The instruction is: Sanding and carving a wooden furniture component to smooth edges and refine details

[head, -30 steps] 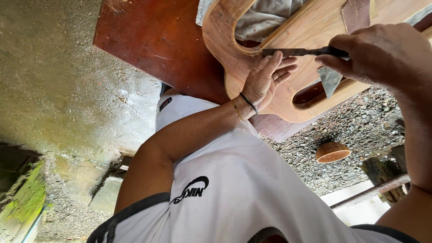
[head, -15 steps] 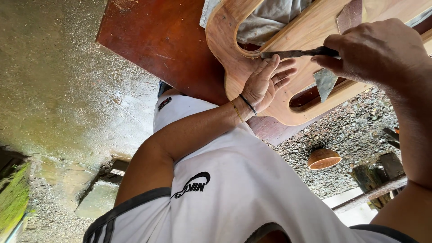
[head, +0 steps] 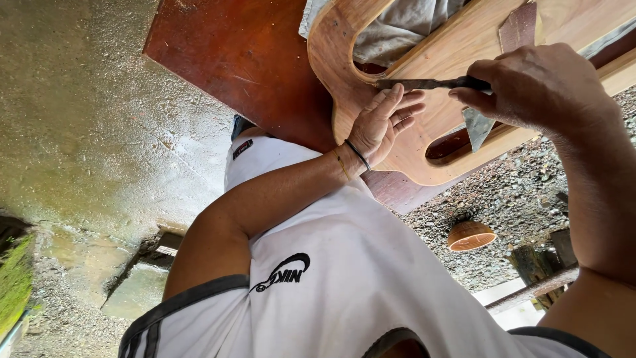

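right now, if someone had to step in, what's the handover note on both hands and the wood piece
Right hand: closed around the dark handle of a slim metal file, its tip laid against the inner edge of a cutout.
Left hand: open, palm braced flat on the curved wooden frame, fingers just under the file.
The frame lies on a reddish-brown board, with a grey cloth under its upper part.
Done: cutouts are already cut through.
Left: how much edge remains to be smoothed cannot be told.
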